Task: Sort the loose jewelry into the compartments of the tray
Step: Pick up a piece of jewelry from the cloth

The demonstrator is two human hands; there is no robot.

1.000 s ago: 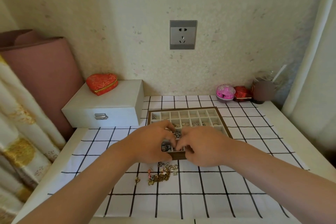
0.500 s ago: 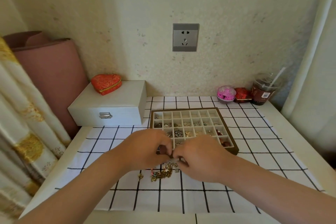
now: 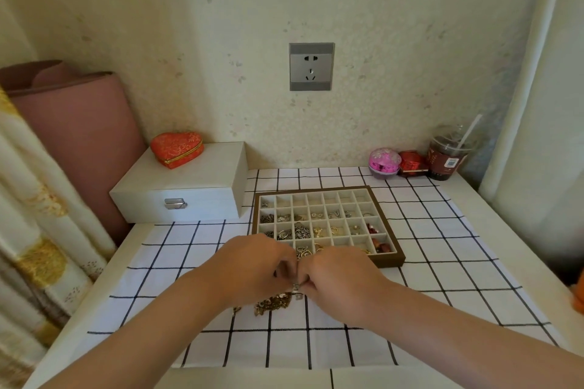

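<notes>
A brown tray with many small cream compartments lies on the checked cloth, several of them holding rings, charms and red beads. In front of it a pile of loose jewelry in gold tones lies on the cloth. My left hand and my right hand meet just above that pile, fingers curled. Between their fingertips they pinch a small silver piece. Both hands hide the tray's near left corner and part of the pile.
A white box with a red heart-shaped case stands at the back left. A pink round case, a red box and a drink cup with a straw stand at the back right. Curtains hang on both sides.
Both hands have drawn back from over the tray to the loose pile in front of it. More of the tray's compartments now show.
</notes>
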